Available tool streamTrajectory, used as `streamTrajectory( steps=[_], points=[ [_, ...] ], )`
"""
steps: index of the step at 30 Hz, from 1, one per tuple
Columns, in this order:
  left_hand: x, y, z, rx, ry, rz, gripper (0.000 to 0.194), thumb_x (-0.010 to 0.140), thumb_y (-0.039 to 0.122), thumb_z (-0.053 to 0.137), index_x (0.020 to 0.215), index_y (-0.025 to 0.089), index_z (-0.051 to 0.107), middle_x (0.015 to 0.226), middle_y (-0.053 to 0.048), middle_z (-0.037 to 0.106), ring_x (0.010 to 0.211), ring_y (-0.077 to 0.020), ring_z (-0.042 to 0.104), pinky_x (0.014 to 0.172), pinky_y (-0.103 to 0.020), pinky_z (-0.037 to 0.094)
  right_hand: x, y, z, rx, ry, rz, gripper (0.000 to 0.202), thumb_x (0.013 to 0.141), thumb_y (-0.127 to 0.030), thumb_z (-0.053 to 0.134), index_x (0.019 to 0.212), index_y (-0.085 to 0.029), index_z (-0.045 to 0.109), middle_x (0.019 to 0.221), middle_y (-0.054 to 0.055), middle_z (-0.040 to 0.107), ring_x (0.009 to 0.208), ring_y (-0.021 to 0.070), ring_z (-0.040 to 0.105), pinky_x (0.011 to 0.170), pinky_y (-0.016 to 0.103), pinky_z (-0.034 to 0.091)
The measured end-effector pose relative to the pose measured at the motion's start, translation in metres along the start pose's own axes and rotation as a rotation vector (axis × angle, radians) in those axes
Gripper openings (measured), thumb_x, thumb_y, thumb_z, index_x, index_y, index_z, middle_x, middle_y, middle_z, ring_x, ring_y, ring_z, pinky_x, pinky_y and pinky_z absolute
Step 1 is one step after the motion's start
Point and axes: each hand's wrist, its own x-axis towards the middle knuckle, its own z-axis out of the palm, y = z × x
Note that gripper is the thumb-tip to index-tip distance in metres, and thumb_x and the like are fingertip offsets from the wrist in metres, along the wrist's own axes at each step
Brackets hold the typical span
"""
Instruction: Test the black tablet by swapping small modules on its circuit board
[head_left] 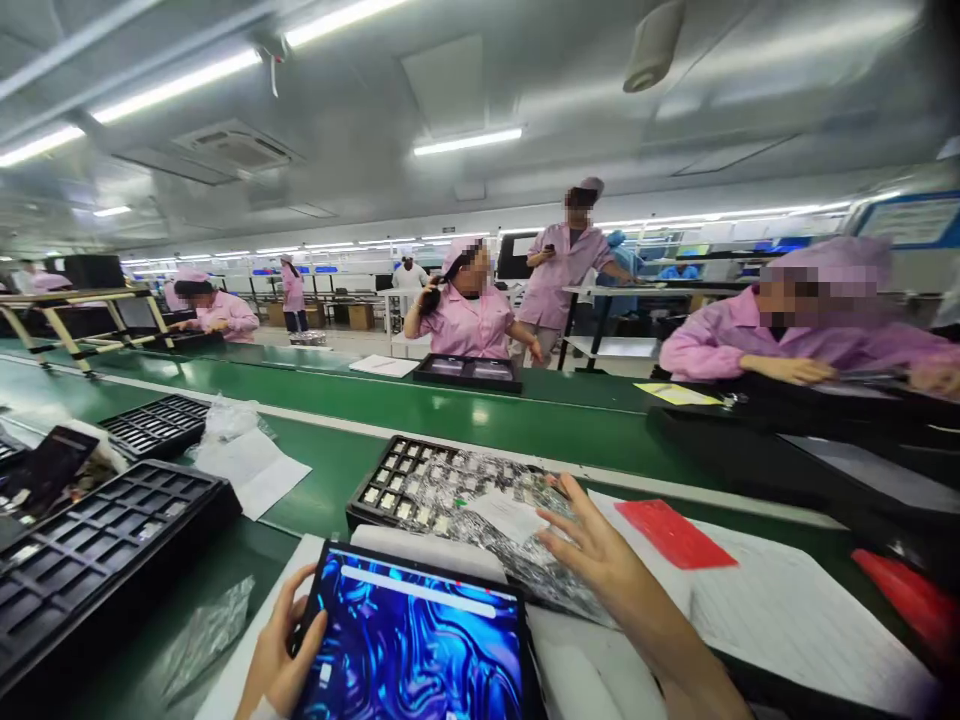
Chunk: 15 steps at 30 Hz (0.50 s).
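Gripping a lit tablet [420, 640] by its left edge, the left hand [283, 640] holds it at the near side of the green surface [480, 412]. The right hand [596, 545], fingers loosely spread, is over crinkled plastic film [491, 492] on a black compartmented tray [381, 478] beyond the tablet; contact cannot be told.

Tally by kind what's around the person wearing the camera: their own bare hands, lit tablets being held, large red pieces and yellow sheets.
Wearer's hands: 2
Lit tablet: 1
Large red pieces: 2
Yellow sheet: 1
Total: 6
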Motion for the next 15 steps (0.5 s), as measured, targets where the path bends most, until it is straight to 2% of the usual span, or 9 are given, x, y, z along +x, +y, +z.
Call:
streamTrajectory(
  steps=[2, 6, 8, 10, 13, 15],
  points=[
    [0.000, -0.003, 0.001, -0.019, 0.000, 0.012, 0.076, 0.071, 0.067, 0.060, 0.126, 0.016, 0.042, 0.086, -0.008, 0.067, 0.072, -0.0225, 0.064, 0.070, -0.030, 0.053, -0.001, 0.006, -0.005, -0.063, -0.034, -0.045, 0.096, 0.078, -0.050, 0.065, 0.148, -0.029, 0.004, 0.153, 0.008, 0.014, 0.132, 0.0289, 0.034, 0.104, 0.044, 0.036],
    [0.000, -0.004, 0.001, 0.010, -0.033, 0.015, 0.080, 0.068, 0.069, 0.062, 0.126, 0.017, 0.041, 0.086, -0.008, 0.067, 0.078, -0.0240, 0.065, 0.073, -0.030, 0.053, -0.004, 0.010, -0.001, -0.133, -0.216, -0.056, 0.095, 0.076, -0.043, 0.070, 0.148, -0.027, 0.009, 0.152, 0.010, 0.018, 0.134, 0.0289, 0.031, 0.109, 0.046, 0.026],
    [0.001, -0.003, -0.002, 0.012, -0.082, -0.012, 0.086, 0.067, 0.072, 0.061, 0.129, 0.017, 0.037, 0.090, -0.009, 0.067, 0.081, -0.0242, 0.065, 0.073, -0.029, 0.053, -0.003, 0.008, 0.003, -0.134, -0.284, -0.004, 0.099, 0.074, -0.043, 0.072, 0.148, -0.023, 0.009, 0.150, 0.013, 0.022, 0.133, 0.0287, 0.032, 0.109, 0.045, 0.026],
    [0.003, -0.003, -0.005, -0.020, -0.138, -0.059, 0.091, 0.068, 0.075, 0.058, 0.133, 0.017, 0.031, 0.095, -0.010, 0.067, 0.084, -0.0236, 0.064, 0.074, -0.028, 0.052, -0.002, 0.005, 0.006, -0.130, -0.345, 0.025, 0.101, 0.073, -0.042, 0.073, 0.148, -0.019, 0.009, 0.150, 0.015, 0.021, 0.133, 0.0269, 0.032, 0.109, 0.042, 0.026],
    [0.005, -0.002, -0.009, -0.072, -0.183, -0.110, 0.093, 0.068, 0.075, 0.057, 0.136, 0.018, 0.029, 0.103, -0.009, 0.066, 0.092, -0.0225, 0.063, 0.080, -0.026, 0.052, -0.001, 0.001, 0.007, -0.102, -0.411, 0.017, 0.099, 0.074, -0.040, 0.073, 0.148, -0.019, 0.010, 0.152, 0.014, 0.010, 0.134, 0.0231, 0.032, 0.108, 0.037, 0.027],
    [0.005, -0.001, -0.011, -0.083, -0.193, -0.125, 0.089, 0.070, 0.074, 0.056, 0.136, 0.020, 0.030, 0.105, -0.008, 0.065, 0.095, -0.0221, 0.063, 0.082, -0.025, 0.052, -0.001, 0.001, 0.006, -0.092, -0.408, -0.001, 0.098, 0.073, -0.039, 0.075, 0.147, -0.021, 0.013, 0.152, 0.013, 0.009, 0.133, 0.0224, 0.033, 0.108, 0.036, 0.027]
  ],
)
